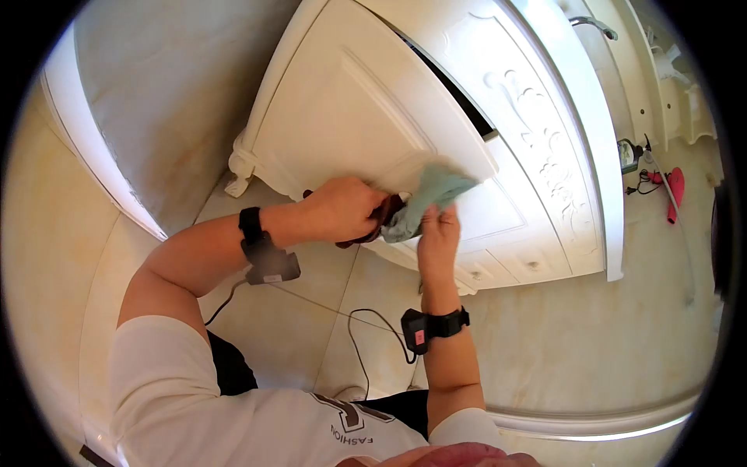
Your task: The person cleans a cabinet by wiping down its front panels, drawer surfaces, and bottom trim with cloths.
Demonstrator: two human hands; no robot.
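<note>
My left hand (342, 210) is closed in a fist around a dark maroon cloth (387, 214), parts of which stick out on either side of the fingers. Beside it, my right hand (440, 237) pinches a pale green cloth (436, 194), slightly blurred, with one corner reaching up and to the right. The two cloths meet between my hands; I cannot tell whether they are joined. Both hands are in front of a white cabinet door (350, 117), close to its lower edge. That door stands slightly ajar, with a dark gap along its upper side.
Carved panels (537, 140) and small drawers (506, 267) make up the rest of the white cabinet. A faucet (595, 27), a dark bottle (629, 156) and a pink hair dryer (675, 194) are at the right. A black cable (359, 342) hangs from my right wristband over the tiled floor.
</note>
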